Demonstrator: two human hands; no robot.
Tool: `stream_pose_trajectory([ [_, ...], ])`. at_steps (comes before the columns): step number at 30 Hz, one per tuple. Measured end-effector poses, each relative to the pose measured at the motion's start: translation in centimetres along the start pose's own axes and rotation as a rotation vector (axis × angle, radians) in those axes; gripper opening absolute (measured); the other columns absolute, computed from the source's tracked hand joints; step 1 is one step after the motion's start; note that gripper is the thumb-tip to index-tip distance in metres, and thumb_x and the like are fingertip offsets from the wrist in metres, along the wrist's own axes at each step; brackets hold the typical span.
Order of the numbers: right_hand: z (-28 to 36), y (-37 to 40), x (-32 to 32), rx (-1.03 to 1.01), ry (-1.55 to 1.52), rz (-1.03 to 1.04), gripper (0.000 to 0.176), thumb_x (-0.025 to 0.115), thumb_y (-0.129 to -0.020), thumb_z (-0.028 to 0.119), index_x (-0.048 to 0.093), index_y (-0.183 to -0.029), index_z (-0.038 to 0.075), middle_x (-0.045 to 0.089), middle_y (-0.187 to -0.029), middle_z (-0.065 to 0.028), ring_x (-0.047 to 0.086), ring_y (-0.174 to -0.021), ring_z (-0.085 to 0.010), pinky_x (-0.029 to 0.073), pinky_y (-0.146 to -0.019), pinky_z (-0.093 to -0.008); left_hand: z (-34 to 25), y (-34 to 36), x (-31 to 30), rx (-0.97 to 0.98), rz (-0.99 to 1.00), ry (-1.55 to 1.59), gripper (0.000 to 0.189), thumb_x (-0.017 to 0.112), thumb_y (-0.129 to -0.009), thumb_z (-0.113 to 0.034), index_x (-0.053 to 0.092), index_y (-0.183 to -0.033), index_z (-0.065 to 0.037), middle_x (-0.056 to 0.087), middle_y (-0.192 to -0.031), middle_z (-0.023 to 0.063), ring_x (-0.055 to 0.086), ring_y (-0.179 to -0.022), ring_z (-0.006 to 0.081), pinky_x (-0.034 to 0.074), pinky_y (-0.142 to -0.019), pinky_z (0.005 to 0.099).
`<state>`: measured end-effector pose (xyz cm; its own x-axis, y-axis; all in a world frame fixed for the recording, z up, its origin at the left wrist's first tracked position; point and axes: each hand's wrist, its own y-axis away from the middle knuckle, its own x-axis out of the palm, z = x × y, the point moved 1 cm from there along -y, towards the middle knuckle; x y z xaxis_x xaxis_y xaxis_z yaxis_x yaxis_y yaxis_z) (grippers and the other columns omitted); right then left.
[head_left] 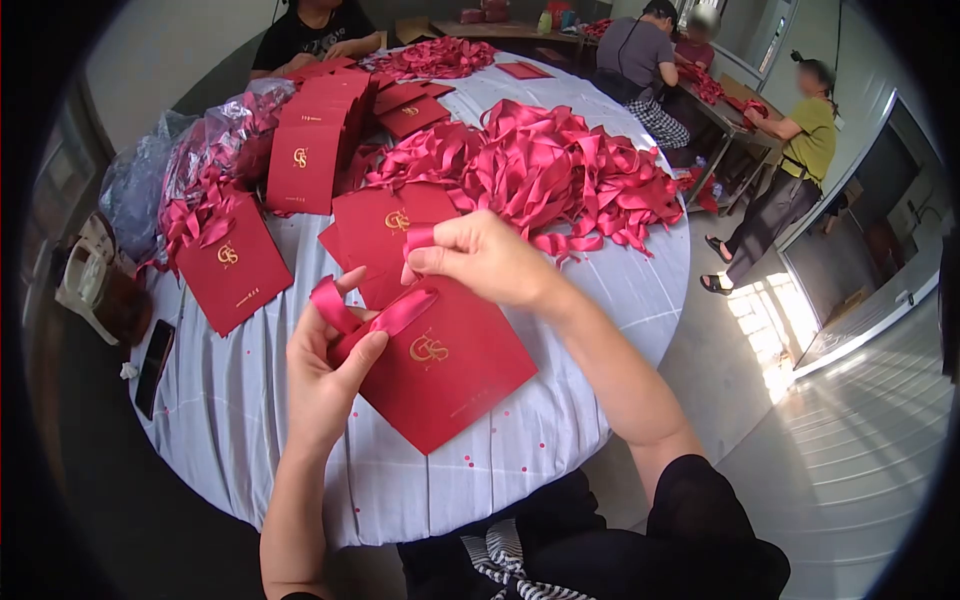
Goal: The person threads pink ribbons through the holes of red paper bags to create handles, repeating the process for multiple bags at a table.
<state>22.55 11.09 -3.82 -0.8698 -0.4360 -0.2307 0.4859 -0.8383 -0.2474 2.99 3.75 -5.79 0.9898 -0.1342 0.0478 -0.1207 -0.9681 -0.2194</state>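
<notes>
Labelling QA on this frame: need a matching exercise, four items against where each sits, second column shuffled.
1 ribbon strip
2 phone
3 ribbon heap
4 logo envelope

A at the left edge of the table
B pinched by left hand and right hand
C flat under both hands
D mid-table, beyond the hands

Pairs: 1-B, 2-A, 3-D, 4-C

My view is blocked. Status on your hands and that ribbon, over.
Left hand pinching ribbon loop. Right hand pinching its other end, over red envelope. Ribbon pile behind, apart from both hands.
</notes>
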Motion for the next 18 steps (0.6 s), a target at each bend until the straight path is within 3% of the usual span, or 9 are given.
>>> stream_pose_trajectory([
  [2, -0.3, 0.0, 0.9, -0.028, 0.097, -0.093, 0.019, 0.060, -0.091, 0.013, 0.069, -0.085, -0.003, 0.068, -0.076, -0.0019, 0.059, -0.073, -0.0055, 0.047, -0.067, -0.0225, 0.3, 0.0, -0.1, -0.022, 0.001, 0.016, 0.055, 0.063, -0.084, 0.003, 0.044, -0.135, -0.002, 0.061, -0.094, 0.0028, 0.061, -0.091, 0.0100, 0.049, -0.084, 0.0239],
  [8, -0.4, 0.3, 2.0, -0.080, 0.339, -0.273, 0.021, 0.061, -0.090, 0.015, 0.067, -0.082, -0.004, 0.063, -0.063, -0.0093, 0.055, -0.060, -0.0053, 0.045, -0.053, -0.0273, 0.6, -0.1, -0.2, -0.044, 0.001, 0.016, 0.058, 0.063, -0.084, 0.003, 0.040, -0.138, -0.003, 0.062, -0.097, 0.0044, 0.061, -0.093, 0.0110, 0.048, -0.086, 0.0245],
  [10, -0.7, 0.1, 2.3, -0.191, 0.354, -0.326, 0.021, 0.061, -0.090, 0.015, 0.066, -0.083, -0.004, 0.062, -0.063, -0.0099, 0.053, -0.057, -0.0069, 0.043, -0.051, -0.0299, 0.5, -0.3, -0.3, -0.070, -0.002, 0.065, 0.060, 0.064, -0.085, 0.002, 0.039, -0.138, -0.003, 0.063, -0.101, 0.0067, 0.061, -0.096, 0.0125, 0.048, -0.088, 0.0258],
  [14, 0.2, 0.5, 2.1, -0.195, 0.383, -0.259, 0.021, 0.061, -0.090, 0.015, 0.063, -0.082, -0.005, 0.061, -0.063, -0.0135, 0.058, -0.058, -0.0112, 0.043, -0.051, -0.0326, 0.5, -0.7, -0.8, -0.084, 0.009, 0.079, 0.045, 0.052, -0.097, -0.024, 0.043, -0.136, -0.004, 0.064, -0.109, 0.0085, 0.061, -0.097, 0.0128, 0.047, -0.089, 0.0275],
  [16, -0.2, 0.4, 2.5, -0.306, 0.459, -0.245, 0.021, 0.062, -0.089, 0.015, 0.061, -0.080, -0.004, 0.057, -0.066, -0.0147, 0.058, -0.058, -0.0197, 0.042, -0.052, -0.0348, 1.0, -0.9, -1.5, -0.167, -0.044, 0.020, 0.040, 0.049, -0.099, -0.024, 0.047, -0.133, -0.003, 0.066, -0.104, 0.0085, 0.061, -0.094, 0.0116, 0.047, -0.086, 0.0260],
  [17, -0.2, 0.4, 2.9, -0.385, 0.501, -0.257, 0.020, 0.063, -0.088, 0.014, 0.061, -0.079, -0.004, 0.055, -0.068, -0.0149, 0.056, -0.059, -0.0229, 0.042, -0.053, -0.0355, 1.1, -0.9, -1.2, -0.127, -0.113, -0.004, 0.031, 0.048, -0.100, -0.021, 0.057, -0.123, -0.002, 0.065, -0.085, 0.0040, 0.057, -0.079, 0.0072, 0.046, -0.073, 0.0230],
  [18, -0.4, 0.4, 3.4, -0.422, 0.481, -0.282, 0.018, 0.063, -0.087, 0.012, 0.059, -0.078, -0.004, 0.054, -0.071, -0.0159, 0.055, -0.061, -0.0290, 0.042, -0.054, -0.0368, 1.5, -0.8, -1.5, -0.095, -0.137, -0.097, 0.028, 0.048, -0.100, -0.020, 0.060, -0.117, -0.001, 0.059, -0.078, 0.0017, 0.052, -0.073, 0.0059, 0.042, -0.067, 0.0225],
])
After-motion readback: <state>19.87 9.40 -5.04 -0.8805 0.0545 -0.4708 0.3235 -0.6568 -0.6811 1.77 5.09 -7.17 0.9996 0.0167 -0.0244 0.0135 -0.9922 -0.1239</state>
